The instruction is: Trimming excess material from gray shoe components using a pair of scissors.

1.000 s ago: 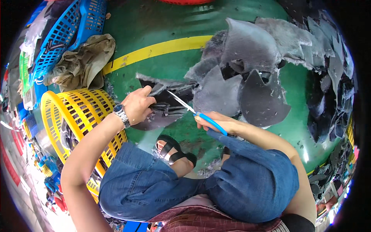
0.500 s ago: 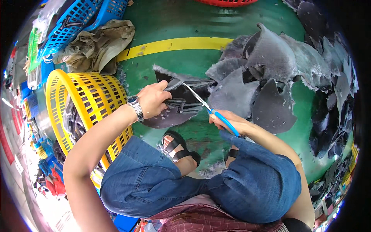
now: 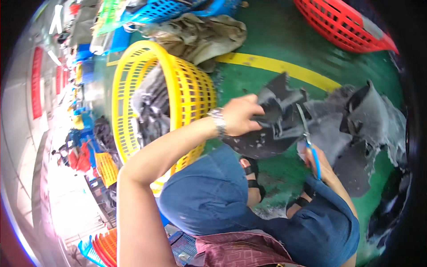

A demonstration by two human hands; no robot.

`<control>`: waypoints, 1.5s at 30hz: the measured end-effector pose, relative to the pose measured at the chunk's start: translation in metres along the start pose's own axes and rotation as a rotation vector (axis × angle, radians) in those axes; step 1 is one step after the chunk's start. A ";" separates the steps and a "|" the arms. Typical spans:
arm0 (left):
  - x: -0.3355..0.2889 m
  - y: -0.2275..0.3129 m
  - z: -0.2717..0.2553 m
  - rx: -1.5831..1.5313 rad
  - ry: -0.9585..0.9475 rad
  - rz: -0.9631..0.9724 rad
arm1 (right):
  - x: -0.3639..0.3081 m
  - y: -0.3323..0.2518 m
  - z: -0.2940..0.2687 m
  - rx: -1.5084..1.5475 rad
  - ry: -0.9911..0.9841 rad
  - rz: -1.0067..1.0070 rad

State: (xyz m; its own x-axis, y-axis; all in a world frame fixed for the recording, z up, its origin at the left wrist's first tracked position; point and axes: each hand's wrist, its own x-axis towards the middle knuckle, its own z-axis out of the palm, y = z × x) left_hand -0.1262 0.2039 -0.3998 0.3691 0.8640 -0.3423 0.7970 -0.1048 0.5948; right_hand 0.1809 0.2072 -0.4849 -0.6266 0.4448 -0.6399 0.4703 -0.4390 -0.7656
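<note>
My left hand (image 3: 240, 116), with a metal watch at the wrist, is closed at the edge of dark grey, felt-like sheet pieces (image 3: 278, 113), pinching them. Their fine outline is smeared by motion. In my right hand (image 3: 324, 163) is a pair of scissors (image 3: 316, 161) with blue handles, its blades pointing up and away beside the held pieces. Under my left hand a rounded dark grey sheet (image 3: 253, 144) spreads near my sandalled foot. More grey sheets (image 3: 329, 133) lie heaped on the floor just beyond the scissors.
A tilted yellow plastic basket (image 3: 195, 84) with grey scraps inside stands left of my left hand. Crumpled brown cloth (image 3: 195, 38) lies behind it, near a blue basket (image 3: 155, 13). A red basket (image 3: 342, 26) sits far right. A yellow line (image 3: 275, 64) crosses the green floor (image 3: 262, 33).
The view has swung left, so the baskets and sheets appear further right. My left hand still holds grey pieces, which are now more spread out; the scissors have come away from them slightly.
</note>
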 end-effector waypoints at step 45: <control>0.114 -0.030 0.127 0.155 0.005 -0.131 | -0.201 0.081 -0.359 -1.305 1.597 -0.003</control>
State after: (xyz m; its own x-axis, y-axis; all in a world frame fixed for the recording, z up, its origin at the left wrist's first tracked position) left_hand -0.0471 0.2427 -0.5487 0.2559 0.8775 -0.4057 0.9020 -0.0657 0.4267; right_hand 0.5679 0.3630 -0.4416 0.0100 0.9011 0.4336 0.9919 -0.0639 0.1099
